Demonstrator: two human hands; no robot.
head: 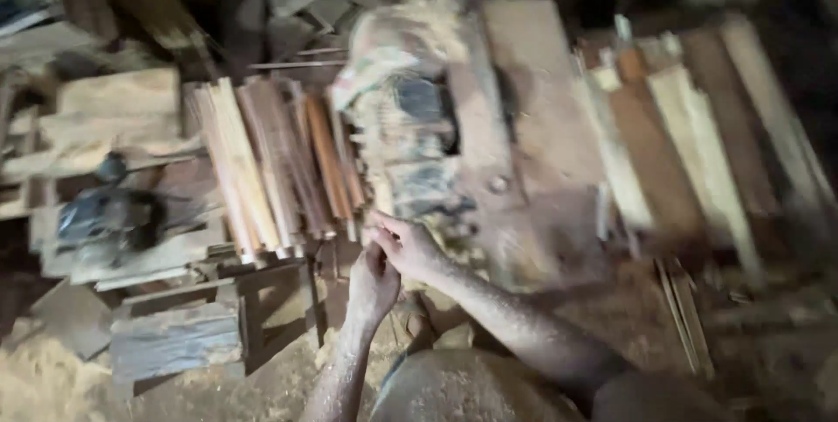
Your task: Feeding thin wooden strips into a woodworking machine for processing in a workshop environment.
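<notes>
Dusty grey-brown woodworking machine (489, 125) fills the bench centre; bundle of thin reddish-brown wood strips (279, 164) lies flat just left of it, ends twd me, w/in reach. My left hand (374, 287) & right hand (408, 247) meet at the strip ends, fingers curled; blurred, can't tell if gripping anything

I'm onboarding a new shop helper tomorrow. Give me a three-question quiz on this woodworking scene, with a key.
1. True or false: the left hand and right hand are touching each other.
2. What lies just left of the hands? A) bundle of thin wood strips B) coil of rope C) stack of bricks
3. Fill in: the floor at the bottom left is covered with ____.

Key: 1 true; 2 A, the wood strips; 3 sawdust.
</notes>
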